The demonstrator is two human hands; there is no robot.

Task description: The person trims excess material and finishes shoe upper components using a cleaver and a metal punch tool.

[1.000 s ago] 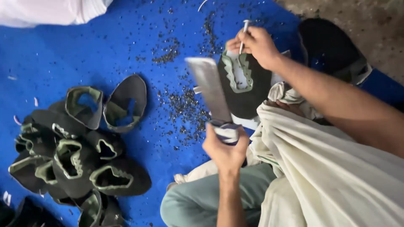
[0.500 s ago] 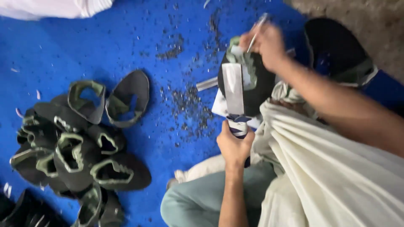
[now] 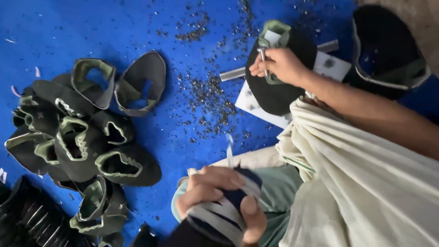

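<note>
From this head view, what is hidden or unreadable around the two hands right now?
- Tool in the left hand: its wrapped handle is mostly covered by the fingers; the blade is motion-blurred.
- Metal punch in the right hand: its tip is hidden by the hand.
- White board: largely covered by the black shoe upper.
- Pile of uppers: cut off at the bottom left edge.

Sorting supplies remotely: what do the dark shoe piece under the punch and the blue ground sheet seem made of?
Shoe piece: looks like soft, matte black fabric or synthetic leather with pale green lining; it curves limply. Ground sheet: probably plastic tarp, bright blue with a slight sheen. Punch in the right hand: shiny, likely metal.
</note>
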